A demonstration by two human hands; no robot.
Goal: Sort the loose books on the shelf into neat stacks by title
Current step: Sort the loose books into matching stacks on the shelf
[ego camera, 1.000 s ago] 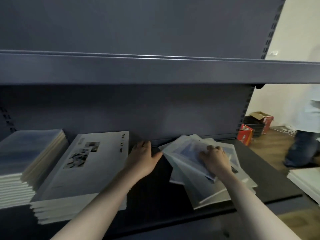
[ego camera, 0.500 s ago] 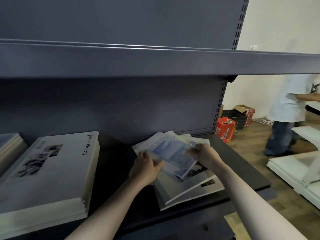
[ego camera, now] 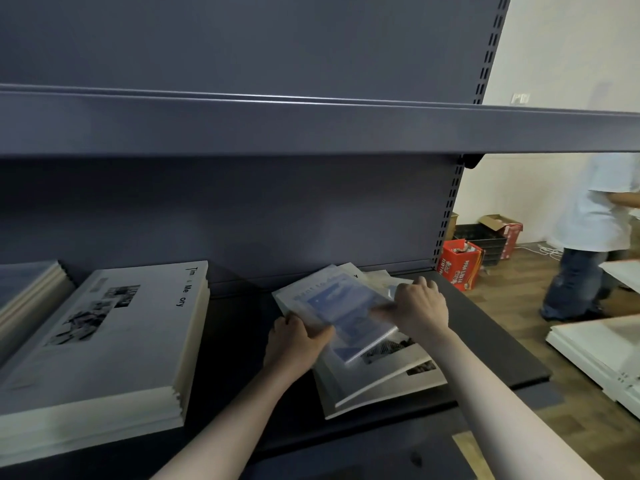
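A loose pile of books [ego camera: 381, 379] lies askew on the right part of the dark shelf [ego camera: 235, 341]. On top is a blue-covered book [ego camera: 341, 306], tilted. My left hand [ego camera: 294, 344] grips its near left edge, and my right hand [ego camera: 417, 308] holds its right edge. Left of the pile, a neat stack of white books [ego camera: 107, 344] shows a black-and-white photo and a title along the spine side. At the far left edge sits another stack with blue-grey covers [ego camera: 24, 289].
An upper shelf [ego camera: 311, 126] overhangs the work area. To the right, on the wooden floor, a person in a white shirt [ego camera: 595, 216] stands near red cartons [ego camera: 460, 265]. White panels [ego camera: 602, 348] lie at the right edge.
My left hand moved right from the bare shelf onto the blue book's edge. Both hands now hold that book. The view swung right, and the person at the right came into view.
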